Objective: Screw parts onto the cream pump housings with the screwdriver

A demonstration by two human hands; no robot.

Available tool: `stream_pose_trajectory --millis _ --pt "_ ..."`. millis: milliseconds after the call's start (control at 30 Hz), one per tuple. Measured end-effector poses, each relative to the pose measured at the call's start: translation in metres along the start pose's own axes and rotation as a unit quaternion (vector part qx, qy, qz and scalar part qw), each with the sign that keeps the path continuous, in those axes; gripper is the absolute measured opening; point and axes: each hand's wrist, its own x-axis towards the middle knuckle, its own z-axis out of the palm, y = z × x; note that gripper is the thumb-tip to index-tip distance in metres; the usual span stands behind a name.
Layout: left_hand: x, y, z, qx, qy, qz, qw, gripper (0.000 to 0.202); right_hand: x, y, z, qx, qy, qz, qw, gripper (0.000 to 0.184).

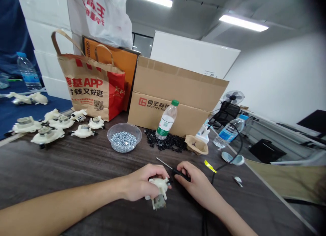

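Note:
My left hand [139, 184] is closed around a cream plastic housing [161, 184] with a small metal motor on its underside, held just above the dark table. Beside it, my right hand [195, 182] has its fingers curled over the black handle of a screwdriver [174, 171]. The screwdriver's thin shaft points away to the upper left, apart from the housing. Ahead of both hands sits a clear round bowl [110, 141] of small silver screws. To its right lies a pile of small black parts [175, 143].
Several similar cream housings [47, 135] stand at the left. Behind are a paper bag [86, 83] and a cardboard box [152, 79]. A green-capped bottle [166, 122] stands among the black parts. On the right are another bottle [228, 134], a black cable [213, 178] and a white earbud [238, 180].

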Motion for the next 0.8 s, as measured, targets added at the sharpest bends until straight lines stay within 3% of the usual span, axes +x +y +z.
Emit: stream_pose_trajectory --millis 467,633,800 --pt "-0.005 0.002 0.008 0.057 0.005 -0.002 0.998 0.04 -0.008 -0.01 -0.006 -0.01 0.011 -0.011 1.0 0.009" --pt "-0.002 -0.006 0.005 0.052 0.034 0.031 0.998 0.05 -0.01 -0.01 -0.007 -0.011 0.007 -0.008 1.0 0.01" --pt "0.005 -0.009 0.0 0.077 0.079 0.048 0.993 0.036 -0.009 -0.011 -0.008 -0.014 0.006 -0.011 1.0 0.01"
